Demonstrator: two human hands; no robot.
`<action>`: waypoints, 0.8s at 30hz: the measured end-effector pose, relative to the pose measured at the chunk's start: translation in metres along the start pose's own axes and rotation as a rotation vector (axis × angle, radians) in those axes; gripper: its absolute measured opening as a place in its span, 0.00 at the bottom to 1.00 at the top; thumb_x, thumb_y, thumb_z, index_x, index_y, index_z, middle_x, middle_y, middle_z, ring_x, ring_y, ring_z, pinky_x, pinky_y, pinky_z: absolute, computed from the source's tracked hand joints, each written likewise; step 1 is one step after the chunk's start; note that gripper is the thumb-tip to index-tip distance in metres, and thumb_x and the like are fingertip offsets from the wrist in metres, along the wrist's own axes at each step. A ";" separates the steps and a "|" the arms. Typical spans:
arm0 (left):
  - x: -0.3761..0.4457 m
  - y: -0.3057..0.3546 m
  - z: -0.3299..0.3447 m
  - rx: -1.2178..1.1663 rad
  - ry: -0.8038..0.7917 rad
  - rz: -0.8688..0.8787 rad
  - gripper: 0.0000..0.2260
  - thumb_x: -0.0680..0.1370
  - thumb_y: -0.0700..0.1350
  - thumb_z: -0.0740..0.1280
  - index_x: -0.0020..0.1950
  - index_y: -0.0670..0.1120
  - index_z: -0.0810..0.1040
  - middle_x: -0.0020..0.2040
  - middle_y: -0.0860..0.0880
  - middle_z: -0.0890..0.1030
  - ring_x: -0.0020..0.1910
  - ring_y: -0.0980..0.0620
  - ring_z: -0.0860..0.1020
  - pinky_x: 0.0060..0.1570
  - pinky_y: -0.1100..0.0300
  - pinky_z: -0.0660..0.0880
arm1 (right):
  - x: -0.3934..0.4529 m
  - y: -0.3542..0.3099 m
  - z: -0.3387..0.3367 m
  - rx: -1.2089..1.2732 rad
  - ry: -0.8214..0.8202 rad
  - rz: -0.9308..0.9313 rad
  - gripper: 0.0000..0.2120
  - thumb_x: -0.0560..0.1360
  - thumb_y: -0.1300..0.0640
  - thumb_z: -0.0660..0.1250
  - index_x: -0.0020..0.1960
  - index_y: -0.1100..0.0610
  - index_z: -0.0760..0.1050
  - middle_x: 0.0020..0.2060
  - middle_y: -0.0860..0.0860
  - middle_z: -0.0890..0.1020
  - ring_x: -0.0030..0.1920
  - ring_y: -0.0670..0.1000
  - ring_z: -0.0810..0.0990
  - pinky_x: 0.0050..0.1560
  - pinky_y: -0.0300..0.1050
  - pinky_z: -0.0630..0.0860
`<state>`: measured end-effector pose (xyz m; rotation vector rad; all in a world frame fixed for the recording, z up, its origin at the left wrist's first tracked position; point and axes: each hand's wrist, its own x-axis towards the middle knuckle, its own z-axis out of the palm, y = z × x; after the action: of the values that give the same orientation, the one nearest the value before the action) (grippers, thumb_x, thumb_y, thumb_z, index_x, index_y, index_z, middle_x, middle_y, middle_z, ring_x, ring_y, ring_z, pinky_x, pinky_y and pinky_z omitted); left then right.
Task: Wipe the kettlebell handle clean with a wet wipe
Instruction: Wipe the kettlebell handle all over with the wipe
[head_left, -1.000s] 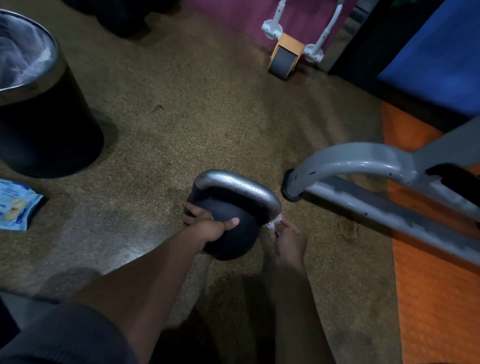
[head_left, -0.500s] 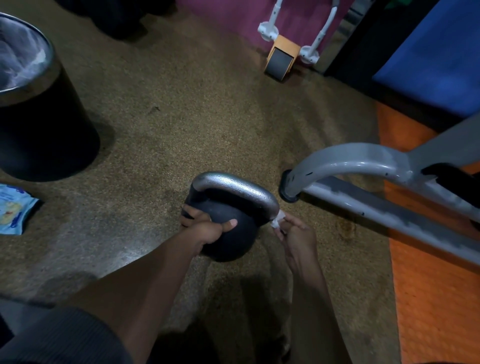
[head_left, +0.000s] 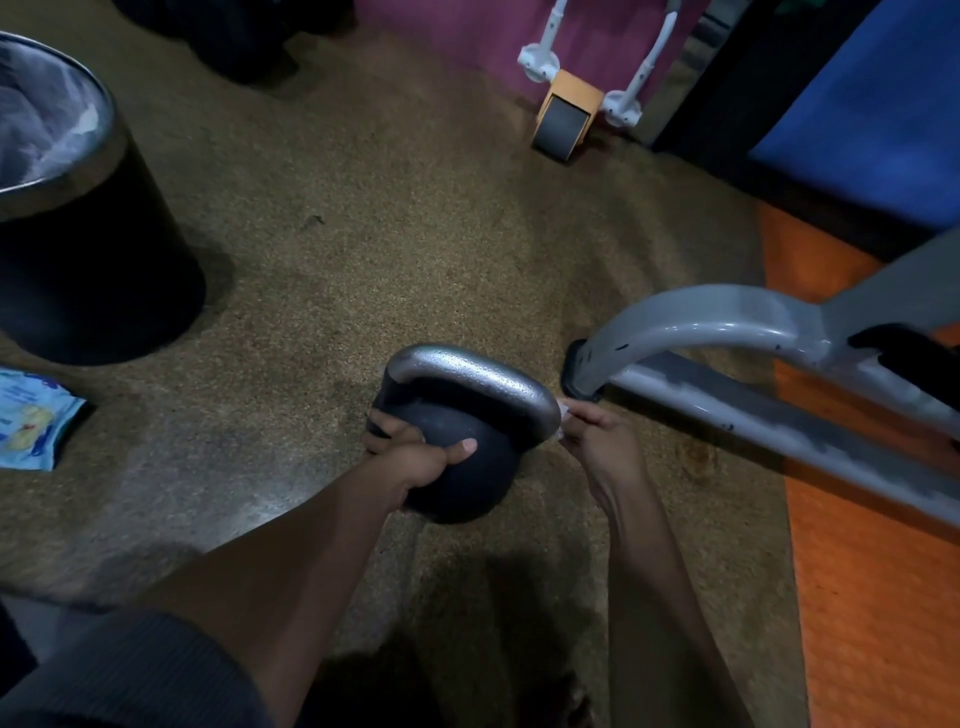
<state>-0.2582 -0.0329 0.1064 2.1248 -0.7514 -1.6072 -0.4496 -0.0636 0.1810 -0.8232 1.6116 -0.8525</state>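
The left hand (head_left: 415, 457) clasps the kettlebell (head_left: 457, 467), a smooth black ball, thumb over its top. The right hand (head_left: 597, 441) pinches a small white wipe (head_left: 560, 423) against the right end of the pebbled silver handle (head_left: 467, 374), slightly higher on it than half a second ago. The kettlebell sits on speckled brown floor (head_left: 389, 234). Right: a grey steel frame (head_left: 701, 322) on an orange mat (head_left: 872, 597). Left: a blue packet (head_left: 31, 426) and a lined black bin (head_left: 78, 249). Beyond stands a roller (head_left: 563, 122).
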 end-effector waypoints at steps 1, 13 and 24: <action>0.000 0.001 0.000 -0.005 0.002 -0.001 0.61 0.68 0.61 0.78 0.80 0.44 0.34 0.80 0.40 0.43 0.79 0.39 0.51 0.75 0.40 0.59 | 0.005 0.001 0.002 -0.056 -0.018 -0.003 0.10 0.76 0.69 0.64 0.49 0.59 0.81 0.40 0.49 0.84 0.39 0.44 0.82 0.34 0.31 0.76; 0.001 0.000 -0.001 -0.011 0.004 -0.003 0.62 0.67 0.61 0.78 0.80 0.45 0.33 0.80 0.40 0.42 0.79 0.39 0.50 0.75 0.39 0.58 | 0.033 -0.009 -0.007 -0.285 -0.276 -0.028 0.10 0.75 0.71 0.64 0.48 0.62 0.82 0.38 0.54 0.85 0.36 0.45 0.83 0.35 0.34 0.77; 0.001 -0.001 -0.001 -0.024 -0.006 0.003 0.62 0.68 0.61 0.78 0.80 0.45 0.32 0.80 0.40 0.40 0.80 0.39 0.49 0.76 0.39 0.57 | 0.050 -0.026 -0.015 -0.462 -0.466 -0.116 0.09 0.75 0.70 0.65 0.48 0.61 0.83 0.40 0.54 0.86 0.43 0.48 0.83 0.49 0.41 0.79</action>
<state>-0.2569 -0.0327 0.1057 2.1018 -0.7329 -1.6144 -0.4707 -0.1180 0.1813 -1.3408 1.3609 -0.3210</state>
